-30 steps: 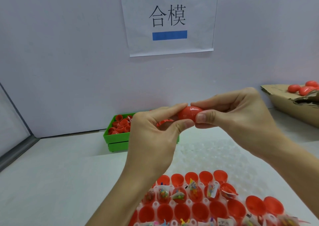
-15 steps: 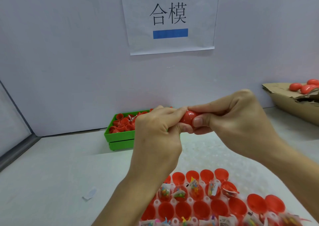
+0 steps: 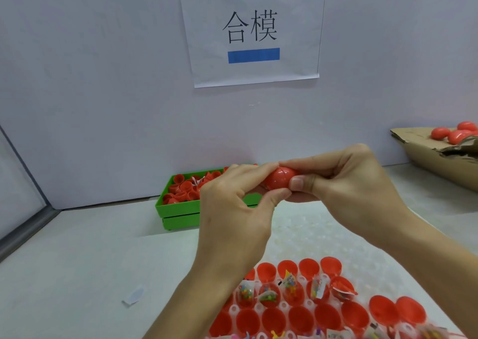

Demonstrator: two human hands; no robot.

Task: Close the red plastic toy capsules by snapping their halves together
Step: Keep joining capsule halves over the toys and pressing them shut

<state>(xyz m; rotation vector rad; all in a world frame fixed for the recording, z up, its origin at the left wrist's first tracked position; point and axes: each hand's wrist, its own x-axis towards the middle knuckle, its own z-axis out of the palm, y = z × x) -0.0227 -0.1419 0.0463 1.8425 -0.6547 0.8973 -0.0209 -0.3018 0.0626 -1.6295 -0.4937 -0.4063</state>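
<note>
A shiny red plastic egg-shaped capsule (image 3: 280,180) is held up in the air between two hands, above the pale grey surface (image 3: 77,248). A thin line runs around its middle where the two halves meet, and the halves look pushed together. The left hand (image 3: 232,214) pinches the left end of the capsule, with its thumb under it and its fingers curled over the top. The right hand (image 3: 346,186) pinches the right end, with the thumb (image 3: 300,184) pressed on the front and the fingers curled round the back and top. The tips of both hands touch each other over the capsule.

Below the hands, near the bottom edge, lies a white plastic tray with round holes (image 3: 283,306). Open red capsule halves (image 3: 300,320) sit in the holes like little cups. Some hold small clear bags of colourful toys (image 3: 267,296), and others hold nothing. A sheet of clear bubble wrap (image 3: 318,235) lies on the surface between the tray and the hands.

Behind the left hand stands a green plastic box (image 3: 178,209) full of loose red capsule halves (image 3: 182,190). Far to the right is a torn brown cardboard box (image 3: 424,157) with closed red capsules (image 3: 457,134) in it. A white paper sign with black writing and blue bars (image 3: 252,30) hangs on the wall. A small scrap of white paper (image 3: 133,296) lies on the surface to the left.
</note>
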